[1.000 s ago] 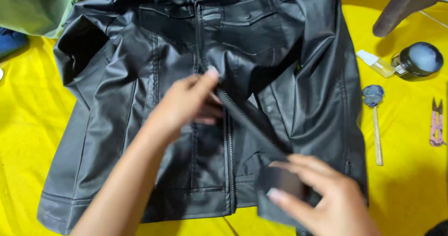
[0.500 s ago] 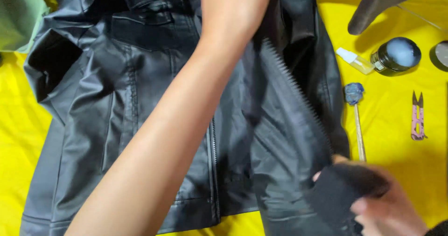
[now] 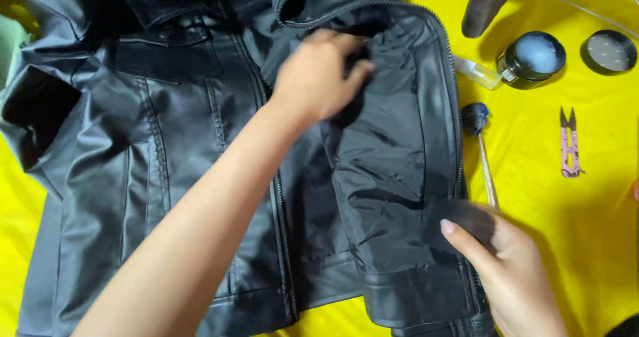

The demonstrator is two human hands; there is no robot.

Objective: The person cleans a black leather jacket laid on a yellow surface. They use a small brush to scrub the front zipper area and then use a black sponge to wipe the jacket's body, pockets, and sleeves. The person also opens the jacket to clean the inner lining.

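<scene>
A black leather jacket (image 3: 166, 150) lies front-up on a yellow cloth (image 3: 586, 244). Its right front panel is folded open, showing the black lining (image 3: 393, 164) and the zipper edge. My left hand (image 3: 319, 77) reaches across the jacket, its fingers curled into the lining near the top of the open panel. My right hand (image 3: 512, 277) is at the lower right. It holds a small dark patch (image 3: 459, 217) against the lining, next to the zipper.
To the right of the jacket lie a small clear bottle (image 3: 476, 70), an open dark jar with white contents (image 3: 532, 57), its lid (image 3: 607, 52), a blue-headed stick (image 3: 476, 118) and pink snips (image 3: 570, 144). A dark object (image 3: 489, 4) juts in at the top. Green cloth (image 3: 10, 44) shows at the left edge.
The right front panel has been pulled open from closed, exposing the lining. My left hand moved up to the panel's top; my right hand carried the dark patch to the lower lining.
</scene>
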